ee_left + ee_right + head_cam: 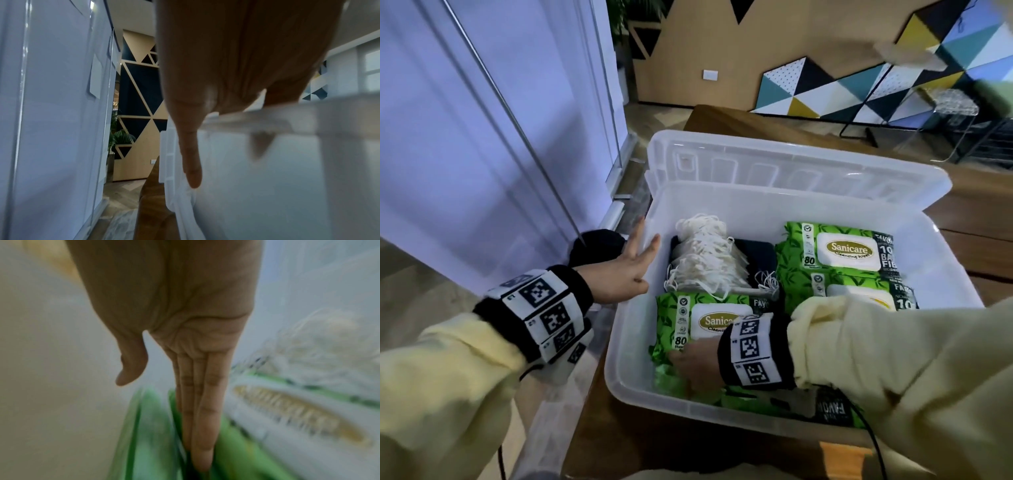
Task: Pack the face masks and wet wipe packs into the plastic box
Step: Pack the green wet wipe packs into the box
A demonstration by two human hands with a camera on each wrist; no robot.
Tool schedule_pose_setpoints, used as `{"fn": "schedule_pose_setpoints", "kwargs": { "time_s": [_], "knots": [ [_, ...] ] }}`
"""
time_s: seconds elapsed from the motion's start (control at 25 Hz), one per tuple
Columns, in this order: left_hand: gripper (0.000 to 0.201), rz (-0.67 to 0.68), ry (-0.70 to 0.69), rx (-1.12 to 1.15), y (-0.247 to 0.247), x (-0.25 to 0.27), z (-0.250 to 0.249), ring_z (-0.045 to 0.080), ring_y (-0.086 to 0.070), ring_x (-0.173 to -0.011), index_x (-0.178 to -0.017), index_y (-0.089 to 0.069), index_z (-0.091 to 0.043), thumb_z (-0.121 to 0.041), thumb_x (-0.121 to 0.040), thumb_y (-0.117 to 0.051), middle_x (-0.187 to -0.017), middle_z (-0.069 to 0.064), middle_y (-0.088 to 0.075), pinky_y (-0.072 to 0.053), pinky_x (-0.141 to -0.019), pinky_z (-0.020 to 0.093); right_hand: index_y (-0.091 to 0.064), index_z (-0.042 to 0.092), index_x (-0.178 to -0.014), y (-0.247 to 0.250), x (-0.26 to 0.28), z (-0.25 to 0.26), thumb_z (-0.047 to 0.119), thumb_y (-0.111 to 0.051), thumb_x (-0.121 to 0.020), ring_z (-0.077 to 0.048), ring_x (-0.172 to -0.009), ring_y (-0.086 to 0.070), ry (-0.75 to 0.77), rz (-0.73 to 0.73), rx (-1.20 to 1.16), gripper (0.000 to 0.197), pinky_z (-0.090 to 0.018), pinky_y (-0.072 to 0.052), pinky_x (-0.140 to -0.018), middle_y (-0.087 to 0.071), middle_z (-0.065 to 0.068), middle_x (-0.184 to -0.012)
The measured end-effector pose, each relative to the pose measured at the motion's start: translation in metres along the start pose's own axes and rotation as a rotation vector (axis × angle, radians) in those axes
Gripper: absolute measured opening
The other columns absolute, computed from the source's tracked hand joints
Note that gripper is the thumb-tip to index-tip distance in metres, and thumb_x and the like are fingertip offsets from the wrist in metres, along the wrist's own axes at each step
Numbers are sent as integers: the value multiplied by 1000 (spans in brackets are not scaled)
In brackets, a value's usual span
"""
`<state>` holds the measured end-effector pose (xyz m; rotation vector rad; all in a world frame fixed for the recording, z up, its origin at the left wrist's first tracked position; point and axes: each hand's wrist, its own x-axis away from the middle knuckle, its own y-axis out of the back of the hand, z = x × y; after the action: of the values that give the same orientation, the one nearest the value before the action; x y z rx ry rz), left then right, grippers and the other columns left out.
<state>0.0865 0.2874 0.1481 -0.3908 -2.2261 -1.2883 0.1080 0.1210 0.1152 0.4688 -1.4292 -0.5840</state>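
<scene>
A clear plastic box (945, 260) stands on the wooden table, its lid (791, 164) tipped open behind it. Inside at the far left lies a stack of face masks (705, 263) with white ear loops. Green wet wipe packs lie flat: one at the front left (709, 318) and two on the right (842, 253). Another pack (756, 401) stands on edge along the front wall. My right hand (698, 363) is inside the box, its straight fingers (203, 418) pushed down between green packs (148, 434). My left hand (626, 270) is flat against the box's left rim (287, 178).
The box sits at the left end of the table (979, 202), close to a white glass partition (482, 137). A black round thing (595, 246) lies just beyond my left hand. A patterned wall and a wire-frame stool (955, 113) stand far behind.
</scene>
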Motion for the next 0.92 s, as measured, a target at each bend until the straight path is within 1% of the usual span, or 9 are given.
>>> {"fn": "schedule_pose_setpoints", "kwargs": {
  "time_s": [0.12, 0.2, 0.28, 0.36, 0.44, 0.56, 0.72, 0.8, 0.92],
  "knots": [
    [74, 13, 17, -58, 15, 4, -1, 18, 9, -146, -150, 9, -22, -19, -98, -44, -149, 6, 38, -18, -110, 22, -58, -8, -108, 16, 34, -32, 33, -43, -98, -26, -81, -57, -43, -156, -418, 44, -25, -43, -68, -65, -21, -108],
    [62, -72, -2, -74, 36, 7, 0, 18, -11, -146, -150, -16, -20, -28, -97, -48, -159, 6, 1, -16, -112, 23, -59, -2, -92, 18, 62, -68, 24, -45, -98, -23, -65, -64, -32, -329, -936, 30, -23, -52, -62, -69, -21, -90],
    [54, -209, -19, 5, 62, 10, 1, 22, -40, -133, -134, -48, -15, -40, -86, -49, -145, 6, -43, -28, -111, 31, -55, 4, -84, 10, 96, -107, 14, -43, -98, -18, -55, -66, -80, -603, -1371, 21, -23, -56, -54, -68, -16, -75],
    [40, -386, -70, 114, 83, 10, -5, 25, -53, -120, -117, -58, -13, -33, -83, -54, -126, 8, -60, -40, -102, 35, -53, 3, -86, -9, 126, -135, 9, -41, -98, -20, -56, -69, -129, -829, -1744, 18, -23, -56, -52, -69, -16, -70],
    [27, -566, -137, 126, 99, 3, -19, 25, -55, -117, -118, -54, -9, -14, -91, -57, -125, 10, -59, -43, -91, 30, -51, 2, -96, -31, 147, -156, 14, -40, -97, -21, -61, -71, -120, -974, -2120, 16, -21, -56, -51, -72, -17, -71],
    [56, -710, -227, -29, 123, -28, -46, 27, -39, -132, -141, -33, -6, -13, -91, -58, -144, 15, -40, -37, -100, 30, -35, -3, -125, -57, 164, -181, 24, -44, -96, -32, -72, -71, -41, -1161, -2492, 40, -29, -58, -52, -68, -29, -88],
    [91, -522, -128, -328, 139, -81, -74, 30, -17, -143, -150, -12, -14, -32, -82, -69, -156, 14, -17, -21, -114, 44, -14, -7, -142, -70, 177, -201, 33, -52, -92, -41, -97, -60, 4, -1308, -2698, 75, -41, -59, -57, -45, -35, -130],
    [87, -454, -67, -422, 136, -103, -80, 33, -24, -140, -147, -21, -15, -33, -79, -72, -153, 17, -25, -24, -112, 45, -13, -6, -144, -72, 179, -206, 32, -52, -93, -41, -95, -60, -21, -1374, -2699, 75, -39, -58, -54, -39, -33, -138],
    [50, -562, -97, -447, 134, -113, -85, 34, -50, -115, -123, -49, -11, -27, -81, -70, -129, 19, -52, -42, -93, 41, -14, -8, -142, -76, 175, -206, 31, -48, -95, -41, -78, -68, -56, -1382, -2674, 70, -36, -59, -54, -39, -33, -137]
  ]
}}
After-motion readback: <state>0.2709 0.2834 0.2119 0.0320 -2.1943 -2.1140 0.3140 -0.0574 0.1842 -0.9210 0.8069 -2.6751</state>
